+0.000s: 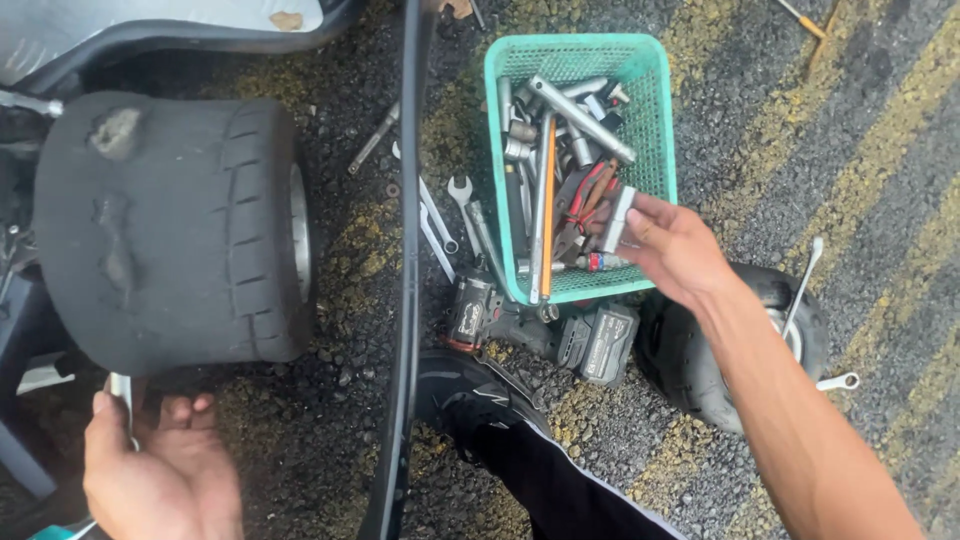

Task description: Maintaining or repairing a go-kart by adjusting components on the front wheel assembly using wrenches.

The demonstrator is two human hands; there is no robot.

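Lowest in view, the left hand [160, 470] curls its fingers around a thin metal tool [121, 392] just beneath the wide black tyre [175, 230]. Across a black tube [408, 260] running top to bottom, the right hand [675, 250] pinches a silver socket [617, 220] between thumb and fingers at the edge of the green basket [655, 120] filled with wrenches and sockets. Below the basket lies a cordless impact driver [540, 330]; loose spanners [445, 215] rest on gravel, and a small tyre [700, 350] sits under the forearm.

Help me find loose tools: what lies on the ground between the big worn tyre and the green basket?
In the head view, between the tyre and basket: a black curved bar, a socket extension and several spanners on gravelly asphalt.
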